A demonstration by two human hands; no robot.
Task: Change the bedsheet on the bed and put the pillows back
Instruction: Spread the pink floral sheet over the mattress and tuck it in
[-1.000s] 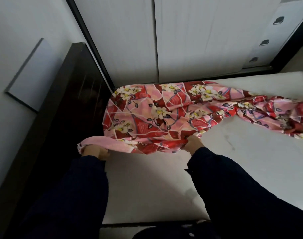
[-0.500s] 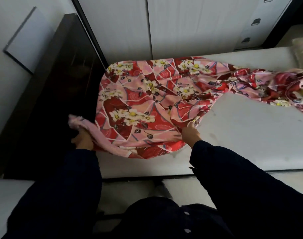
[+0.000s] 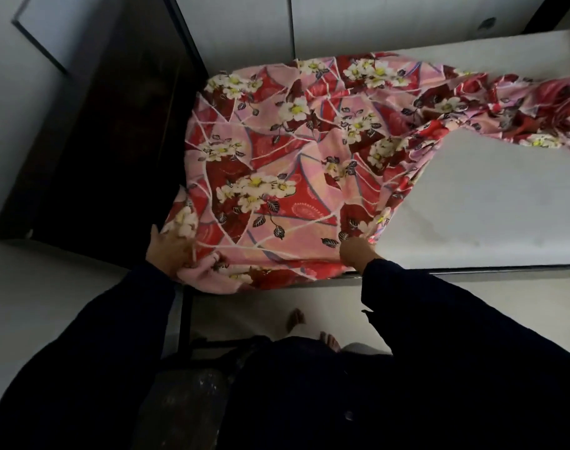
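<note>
**Floral bedsheet at the head corner of a bare mattress**

Where the mattress (image 3: 491, 203) meets the dark wooden headboard (image 3: 115, 151), its white surface is left bare over the right half, with faint grey marks seen near the front edge. Pale wardrobe doors (image 3: 358, 24) are seen beyond the far side of the bed, and a grey wall (image 3: 4, 102) with a framed panel (image 3: 53, 24) stands behind the headboard. A pale floor (image 3: 50, 280) is seen below, and bare toes (image 3: 313, 329) are glimpsed on it beside the bed frame.

A red and pink floral bedsheet (image 3: 277, 164) is spread over the mattress corner next to the headboard; it is bunched and creased toward the upper right, where it trails off the frame edge. Its near hem is draped over the front edge of the mattress.

The left hand (image 3: 170, 251) is clenched on a bunched fold of the sheet at the corner, beside the headboard. The right hand (image 3: 358, 251) is pinched on the sheet's hem at the mattress edge. Both arms are covered by dark sleeves (image 3: 455, 319), by which much of the lower view is blocked. A dark speckled object (image 3: 186, 401) is seen low in the frame; what it is cannot be told.
</note>
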